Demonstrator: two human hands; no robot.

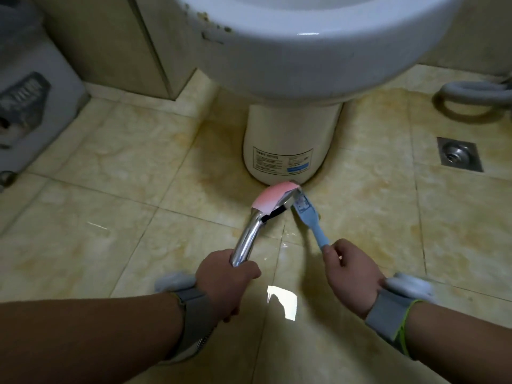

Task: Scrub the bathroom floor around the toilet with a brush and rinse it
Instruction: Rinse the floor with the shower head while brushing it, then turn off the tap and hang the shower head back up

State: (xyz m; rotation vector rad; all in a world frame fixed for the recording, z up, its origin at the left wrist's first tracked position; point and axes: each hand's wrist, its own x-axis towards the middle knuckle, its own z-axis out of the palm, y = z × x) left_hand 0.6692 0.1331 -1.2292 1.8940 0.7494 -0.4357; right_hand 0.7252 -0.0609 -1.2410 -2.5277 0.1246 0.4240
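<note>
My left hand [225, 281] grips the chrome handle of a shower head [273, 202] whose pink-white head points down at the floor by the foot of the white toilet [288, 139]. My right hand [350, 275] holds the end of a light blue brush [309, 217]. The brush head lies on the beige tiled floor [116, 217] right beside the shower head, just in front of the toilet base. The floor between my hands looks wet and reflects light.
A square metal floor drain [458, 157] sits at the right. A grey coiled hose [471, 94] lies at the far right. A grey-white appliance [30, 106] stands at the left, next to a beige cabinet [119, 42] behind the toilet.
</note>
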